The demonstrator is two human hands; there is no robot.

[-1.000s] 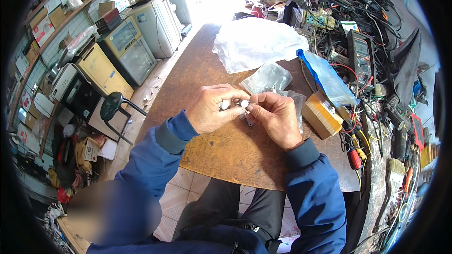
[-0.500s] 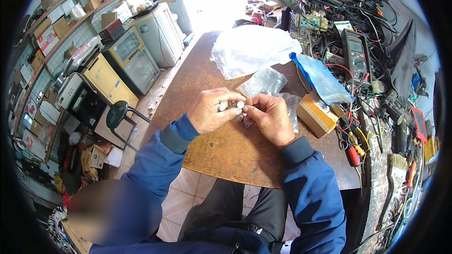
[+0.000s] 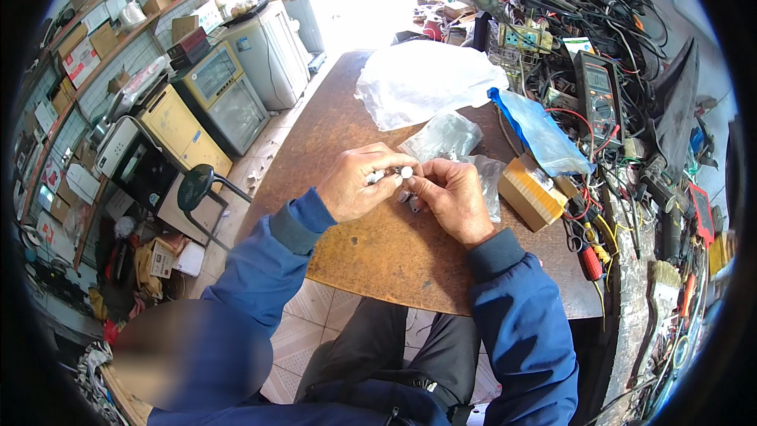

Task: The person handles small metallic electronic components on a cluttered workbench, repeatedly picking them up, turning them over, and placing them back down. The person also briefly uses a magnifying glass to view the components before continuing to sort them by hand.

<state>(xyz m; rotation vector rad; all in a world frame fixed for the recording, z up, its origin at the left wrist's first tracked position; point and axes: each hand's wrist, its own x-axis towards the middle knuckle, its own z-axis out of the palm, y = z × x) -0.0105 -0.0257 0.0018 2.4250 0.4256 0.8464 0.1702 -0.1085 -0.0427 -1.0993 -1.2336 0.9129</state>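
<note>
My left hand [image 3: 361,183] and my right hand [image 3: 459,200] meet above the brown wooden table [image 3: 371,256]. Between their fingertips is a small part with a round white end [image 3: 406,172]; its exact kind is too small to make out. The left thumb and fingers pinch it from one side, the right thumb and forefinger from the other. Another small whitish piece [image 3: 372,177] shows among the curled fingers of the left hand. Just below the fingertips are a few small grey-white pieces [image 3: 414,203], partly hidden by the right hand.
Beyond my hands lie clear plastic bags [image 3: 443,136] and a big white plastic sheet [image 3: 430,79]. To the right are a yellow-brown carton [image 3: 530,193], a blue-edged pouch [image 3: 540,132], a multimeter [image 3: 601,99], red-handled pliers [image 3: 590,262] and tangled cables. A stool [image 3: 197,188] stands left.
Both hands stay at nearly the same spot. The round white end between the fingertips has shifted and tilted slightly, and the view has moved a little.
</note>
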